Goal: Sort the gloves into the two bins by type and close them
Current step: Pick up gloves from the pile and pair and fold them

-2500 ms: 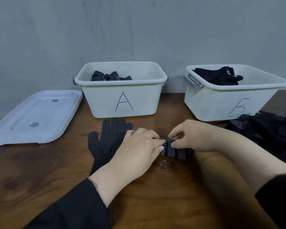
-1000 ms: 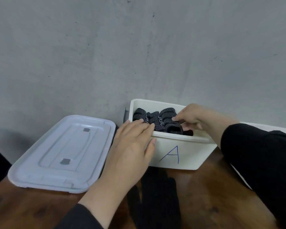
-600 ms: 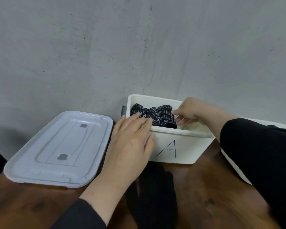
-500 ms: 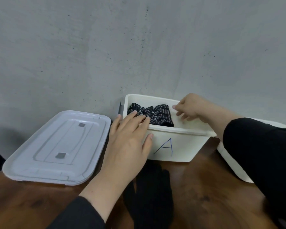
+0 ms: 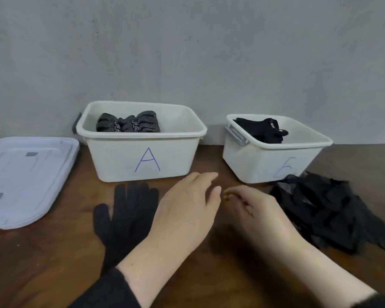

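Bin A, a white tub marked with a blue A, holds folded dotted gloves. To its right, bin B holds plain black gloves. One black knit glove lies flat on the table in front of bin A. A heap of black gloves lies at the right, in front of bin B. My left hand hovers palm down with straight fingers, empty, just right of the flat glove. Beside it, my right hand has loosely curled fingers and holds nothing.
A white lid lies flat at the left of the wooden table. A grey wall stands directly behind both bins. Bin B has a grey latch handle on its left end.
My right hand let go of the folded dotted glove in bin A and came back out. Both hands moved down to the table in front of the bins. The view swung right.
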Motion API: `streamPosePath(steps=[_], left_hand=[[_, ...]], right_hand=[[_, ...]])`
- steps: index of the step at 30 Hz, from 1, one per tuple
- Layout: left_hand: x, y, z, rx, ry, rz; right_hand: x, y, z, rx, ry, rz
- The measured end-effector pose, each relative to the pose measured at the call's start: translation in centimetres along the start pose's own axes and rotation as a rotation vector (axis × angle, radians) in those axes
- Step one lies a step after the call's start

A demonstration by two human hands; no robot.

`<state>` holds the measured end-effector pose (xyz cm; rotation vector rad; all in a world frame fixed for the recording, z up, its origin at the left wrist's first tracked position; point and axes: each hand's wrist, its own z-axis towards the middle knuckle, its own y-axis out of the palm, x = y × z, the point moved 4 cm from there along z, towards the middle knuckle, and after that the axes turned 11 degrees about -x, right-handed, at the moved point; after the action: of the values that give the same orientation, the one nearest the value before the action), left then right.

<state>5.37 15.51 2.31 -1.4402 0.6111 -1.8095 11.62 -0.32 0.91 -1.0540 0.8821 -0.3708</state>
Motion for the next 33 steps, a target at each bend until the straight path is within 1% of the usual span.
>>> streamPosePath(steps=[2, 4, 7, 12, 18, 20, 22, 24, 26, 28, 29, 31, 33], left_hand=[[0.9, 3.0, 0.4, -0.061, -0.034, -0.055], [1.5, 6.0, 0.9, -0.095, -0.07, -0.084], [2.6, 9.6, 1.9, -0.11, -0.095, -0.08], [3.5, 12.6, 3.4, -0.124, -0.115, -0.094], [2.7, 12.7, 3.0, -0.155, -0.068, -0.074], [2.9, 12.8, 2.8, -0.163, -0.033, -0.061], [3.3, 13.1, 2.6, -0.178, 0.005, -0.049], [3.6, 13.3, 2.5, -0.194, 0.036, -0.03], [3.7, 13.3, 2.5, -0.202, 0.051, -0.027], [3.9, 13.3, 2.5, -0.209, 0.053, -0.029], [4.0, 13.3, 2.5, -0.214, 0.053, -0.028], [4.2, 13.3, 2.5, -0.221, 0.055, -0.024], [4.2, 13.3, 2.4, -0.226, 0.057, -0.017]], right_hand=[[2.8, 0.9, -2.9, -0.084, 0.003, -0.093], [4.8, 1.3, -5.1, -0.141, 0.015, -0.136], [6.2, 1.4, -6.7, -0.149, -0.011, -0.15], [6.8, 1.1, -6.9, -0.023, -0.02, -0.059], [8.2, -0.3, -7.5, 0.181, 0.012, 0.113], [8.3, -1.1, -7.7, 0.274, 0.014, 0.152], [8.5, -2.4, -7.8, 0.37, -0.018, 0.116], [9.4, -4.5, -7.6, 0.451, -0.053, 0.02], [11.5, -7.3, -6.9, 0.462, -0.015, -0.085], [14.3, -10.4, -6.2, 0.387, 0.13, -0.173], [15.8, -11.8, -5.8, 0.3, 0.214, -0.218], [18.6, -13.9, -5.1, 0.063, 0.324, -0.315], [20.7, -14.9, -4.4, -0.168, 0.347, -0.392]])
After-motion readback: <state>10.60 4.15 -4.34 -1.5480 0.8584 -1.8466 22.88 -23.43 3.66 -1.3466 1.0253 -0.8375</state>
